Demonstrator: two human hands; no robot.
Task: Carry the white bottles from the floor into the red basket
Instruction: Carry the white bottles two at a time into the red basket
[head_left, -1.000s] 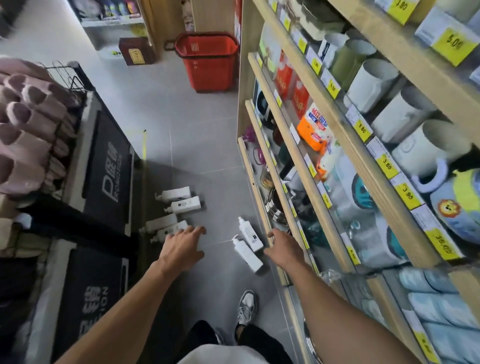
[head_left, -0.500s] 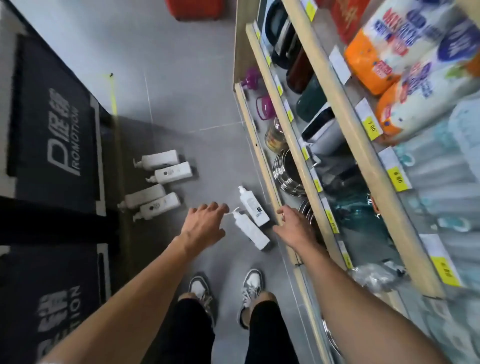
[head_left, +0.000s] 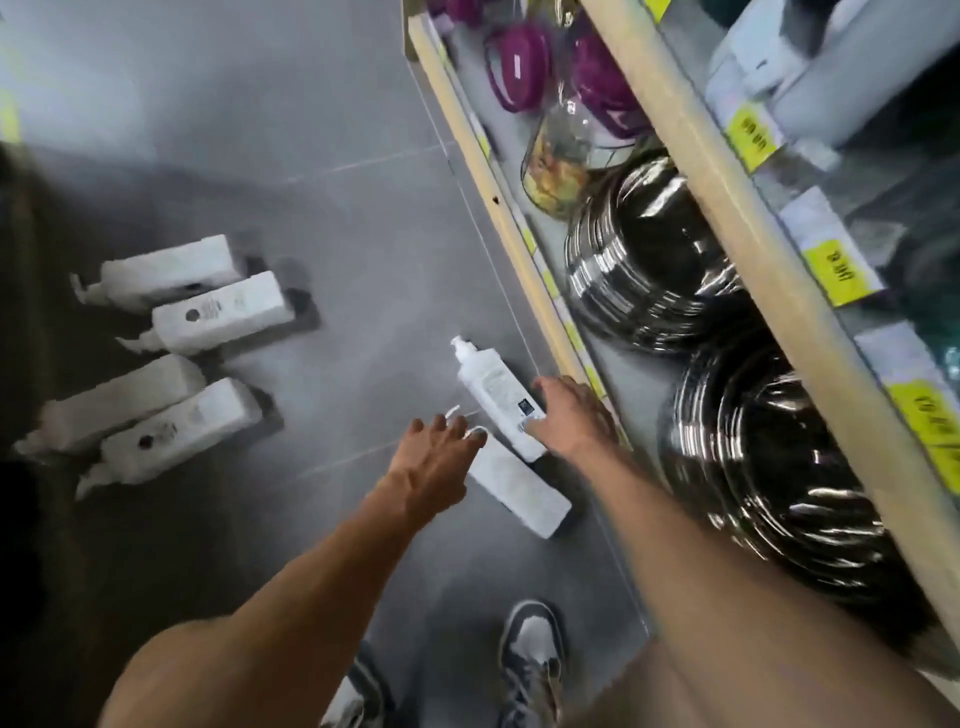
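Hands open, nothing gripped — left hand (head_left: 434, 462) over nearer white bottle (head_left: 519, 493), right hand (head_left: 571, 415) against farther white bottle (head_left: 493, 389)

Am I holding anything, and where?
Nothing clearly held. Left hand open above the near bottle, at its pump; right hand touches the far bottle low down, grip unclear.

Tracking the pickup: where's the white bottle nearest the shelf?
Head view, right of centre: the bottle lies on the floor beside the shelf base, right hand at its lower end.
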